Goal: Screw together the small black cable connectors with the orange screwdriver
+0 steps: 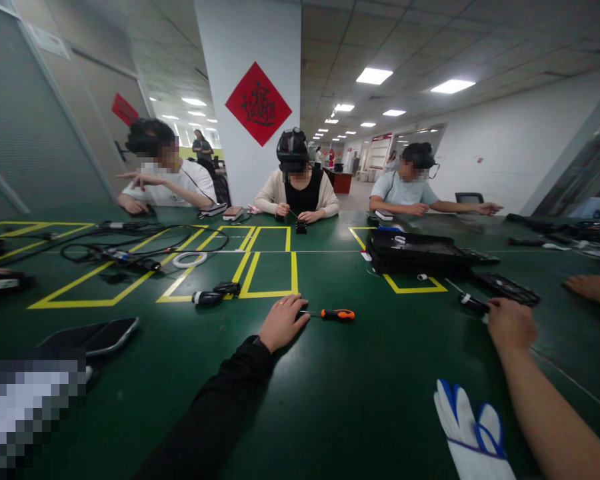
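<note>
My left hand [281, 321], in a long black sleeve, rests on the green table [330, 407]. Its thumb and fingers close about the metal shaft of a screwdriver [337, 315] with an orange and black handle, which points right. Above and left of this hand lies a small black device [215, 293] in two joined parts. My right hand does not show. The bare forearm at the right has no black sleeve and appears to be a co-worker's; its hand [513, 327] grips what looks like a black-handled screwdriver [473, 304].
A white and blue glove [473, 430] lies near the front right. Black cases [415, 252], a black panel [510, 287], cables [130, 257] and a white coil [189, 260] lie farther back. Another hand [593, 290] rests at the right edge. Several people sit opposite.
</note>
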The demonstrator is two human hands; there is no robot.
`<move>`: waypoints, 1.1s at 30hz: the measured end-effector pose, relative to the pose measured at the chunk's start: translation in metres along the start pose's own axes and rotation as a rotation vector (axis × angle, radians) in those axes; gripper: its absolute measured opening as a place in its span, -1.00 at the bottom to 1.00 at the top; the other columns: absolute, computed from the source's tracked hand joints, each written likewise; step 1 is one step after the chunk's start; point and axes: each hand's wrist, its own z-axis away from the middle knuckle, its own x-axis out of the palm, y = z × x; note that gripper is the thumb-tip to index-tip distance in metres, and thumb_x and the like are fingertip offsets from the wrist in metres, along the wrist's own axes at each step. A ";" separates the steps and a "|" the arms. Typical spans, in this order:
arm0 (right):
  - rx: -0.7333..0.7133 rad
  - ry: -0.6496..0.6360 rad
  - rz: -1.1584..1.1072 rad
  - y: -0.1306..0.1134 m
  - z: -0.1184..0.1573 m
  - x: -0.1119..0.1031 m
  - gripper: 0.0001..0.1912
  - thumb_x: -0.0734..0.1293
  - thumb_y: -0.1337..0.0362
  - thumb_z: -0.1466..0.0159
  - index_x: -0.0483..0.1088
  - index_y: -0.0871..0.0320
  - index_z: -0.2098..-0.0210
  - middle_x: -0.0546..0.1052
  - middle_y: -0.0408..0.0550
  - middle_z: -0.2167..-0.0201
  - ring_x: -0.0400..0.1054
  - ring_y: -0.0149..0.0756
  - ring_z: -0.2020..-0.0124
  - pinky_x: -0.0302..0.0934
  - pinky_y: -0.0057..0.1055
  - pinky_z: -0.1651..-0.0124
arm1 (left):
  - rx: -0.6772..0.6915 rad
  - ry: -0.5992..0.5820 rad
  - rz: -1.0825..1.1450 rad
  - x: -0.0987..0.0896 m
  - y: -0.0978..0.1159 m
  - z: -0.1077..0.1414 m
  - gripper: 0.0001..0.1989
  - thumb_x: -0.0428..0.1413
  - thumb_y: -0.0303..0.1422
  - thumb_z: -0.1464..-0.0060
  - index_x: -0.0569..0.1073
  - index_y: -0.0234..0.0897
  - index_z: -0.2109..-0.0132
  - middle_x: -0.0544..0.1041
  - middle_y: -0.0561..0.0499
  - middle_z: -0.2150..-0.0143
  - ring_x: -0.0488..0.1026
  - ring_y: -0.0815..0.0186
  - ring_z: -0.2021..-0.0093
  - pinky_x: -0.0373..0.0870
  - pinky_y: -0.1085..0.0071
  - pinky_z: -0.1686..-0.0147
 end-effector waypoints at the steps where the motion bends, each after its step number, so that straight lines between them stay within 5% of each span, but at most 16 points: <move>1: -0.012 -0.003 0.006 0.000 0.000 0.001 -0.65 0.07 0.21 -0.24 0.39 0.18 0.16 0.42 0.15 0.22 0.15 -0.08 0.20 -0.03 -0.33 0.41 | 0.002 0.002 -0.001 0.000 0.000 0.000 -0.63 -0.11 -0.18 -0.11 0.30 -0.19 -0.02 0.28 -0.08 -0.09 0.18 0.19 -0.10 0.10 0.22 -0.08; 7: -0.137 0.068 0.072 0.002 -0.003 0.009 -0.66 0.08 0.25 -0.24 0.41 0.22 0.20 0.42 0.13 0.28 0.16 -0.10 0.23 0.00 -0.33 0.32 | 0.017 0.008 -0.021 0.002 -0.003 0.000 -0.62 -0.13 -0.17 -0.12 0.30 -0.19 -0.02 0.28 -0.08 -0.08 0.19 0.19 -0.10 0.11 0.23 -0.08; 24: -0.100 0.183 0.099 0.012 -0.013 0.027 -0.66 0.05 0.23 -0.25 0.40 0.19 0.22 0.42 0.10 0.30 0.19 -0.09 0.23 0.03 -0.32 0.31 | 0.026 0.011 -0.021 0.002 -0.003 -0.001 -0.63 -0.13 -0.17 -0.12 0.30 -0.20 -0.02 0.30 -0.09 -0.07 0.19 0.19 -0.09 0.12 0.21 -0.07; 33: -0.117 0.120 0.088 0.011 -0.021 0.029 -0.66 0.06 0.24 -0.24 0.39 0.17 0.18 0.43 0.12 0.24 0.18 -0.09 0.19 0.04 -0.31 0.33 | 0.017 0.013 -0.025 0.002 -0.003 -0.001 -0.63 -0.13 -0.18 -0.12 0.29 -0.19 -0.03 0.28 -0.08 -0.08 0.19 0.19 -0.10 0.11 0.21 -0.08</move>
